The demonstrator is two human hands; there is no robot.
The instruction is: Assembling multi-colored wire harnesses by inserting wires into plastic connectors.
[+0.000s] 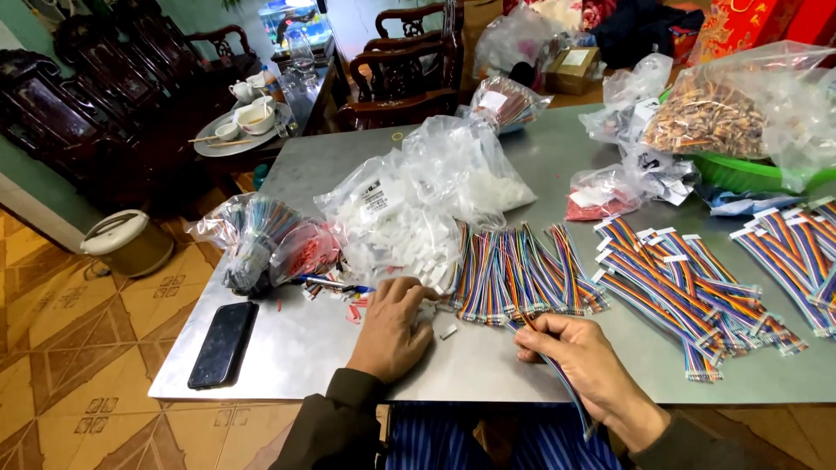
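My left hand [392,326] rests curled on small white connectors [431,312] on the surface [305,339], while my right hand [575,352] pinches a multicoloured ribbon cable [570,392].

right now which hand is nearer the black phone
Left. The left hand rests on the table to the right of the black phone; the right hand is farther right, holding a wire bundle.

Clear plastic bags [453,178], dark phone [223,344]

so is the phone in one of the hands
No, the phone lies on the table, left of the left hand.
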